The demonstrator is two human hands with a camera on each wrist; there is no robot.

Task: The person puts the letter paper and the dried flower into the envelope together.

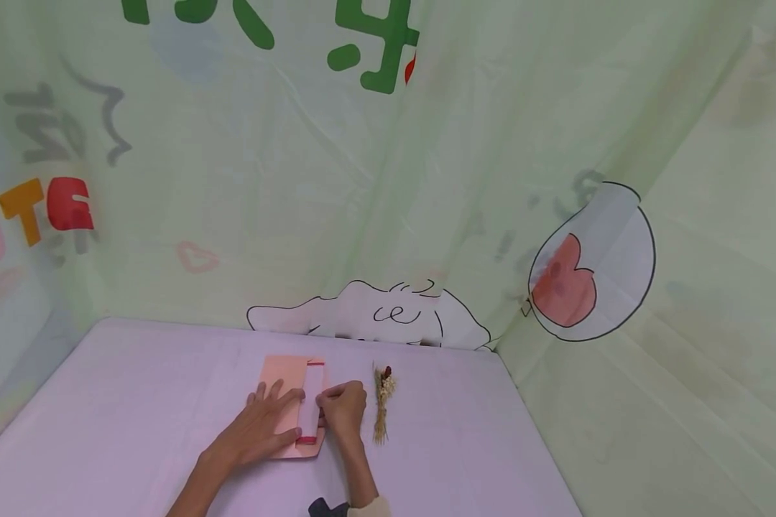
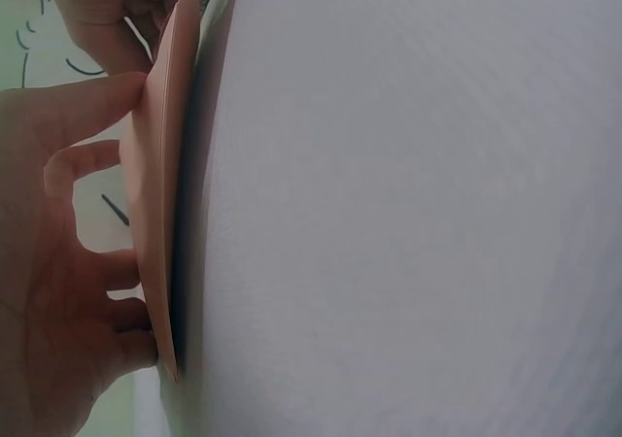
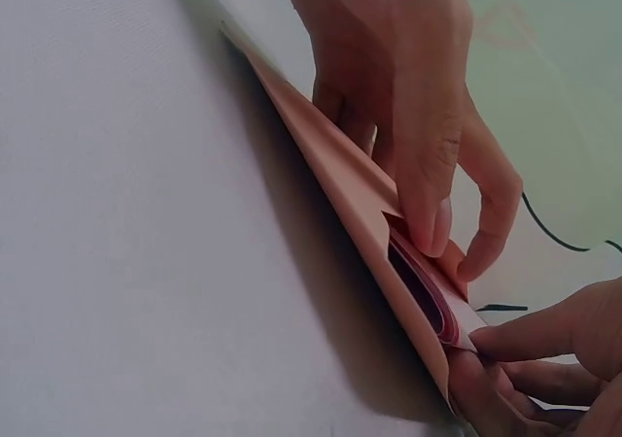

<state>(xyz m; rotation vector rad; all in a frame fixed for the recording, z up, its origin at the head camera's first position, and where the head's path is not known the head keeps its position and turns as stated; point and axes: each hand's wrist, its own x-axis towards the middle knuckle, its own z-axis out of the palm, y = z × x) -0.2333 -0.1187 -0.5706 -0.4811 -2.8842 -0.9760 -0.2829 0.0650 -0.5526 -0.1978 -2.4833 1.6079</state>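
Note:
A peach-pink sheet of card (image 1: 276,370) lies on the table, with a folded white paper (image 1: 310,402) with red ends lengthwise along its right side. My left hand (image 1: 259,424) has its fingers spread over the card, its thumb and index finger at the paper's left edge. On the other side my right hand (image 1: 344,411) pinches the paper's right edge between thumb and fingers. Stacked red and white layers of the folded paper (image 3: 449,306) show at its end in the right wrist view. The card (image 2: 160,165) appears edge-on in the left wrist view, beneath the left fingertips.
A small bunch of dried flowers (image 1: 381,406) lies right of the right hand. The table (image 1: 136,402) has a pale lilac cover. Light green cloth (image 1: 233,179) with printed drawings hangs behind it and at the sides. A cream sleeve (image 1: 370,508) shows at the right forearm.

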